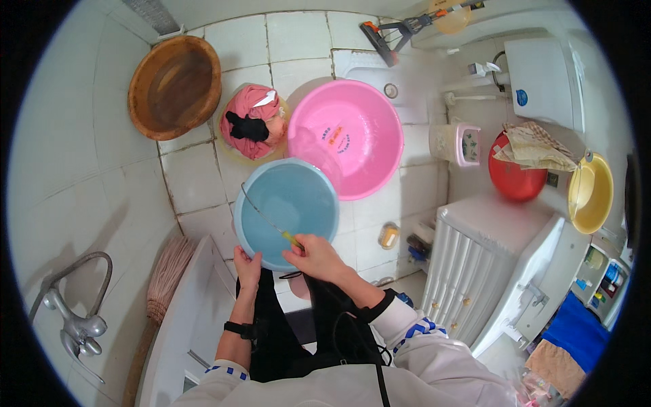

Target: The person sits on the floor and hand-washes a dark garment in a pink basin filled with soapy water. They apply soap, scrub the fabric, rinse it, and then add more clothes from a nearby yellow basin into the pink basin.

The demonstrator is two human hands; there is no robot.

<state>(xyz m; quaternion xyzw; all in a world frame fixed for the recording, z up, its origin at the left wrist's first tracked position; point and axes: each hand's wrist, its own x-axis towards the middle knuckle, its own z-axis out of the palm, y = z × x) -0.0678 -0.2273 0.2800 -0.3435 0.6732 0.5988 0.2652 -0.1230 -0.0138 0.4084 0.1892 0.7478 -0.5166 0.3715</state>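
Note:
A light blue plastic bucket (295, 203) is tilted over the near left rim of a wide pink plastic basin (374, 147), with clear water running into the basin. My right hand (318, 257) grips the green handle grip (292, 240) of the bucket's wire bail. My left hand (248, 267) holds the bucket's near left rim. Left of the pink basin, a yellowish basin (237, 154) holds pink cloth (247, 100) with a black cloth item (247, 127) on top.
A brown tub (212, 84) stands at the upper left. A floor squeegee (379, 43) lies near the squat toilet (358, 63). A soap bar (390, 236) sits right of the bucket. A mop (170, 274) leans at the left; a white cabinet (468, 274) stands right.

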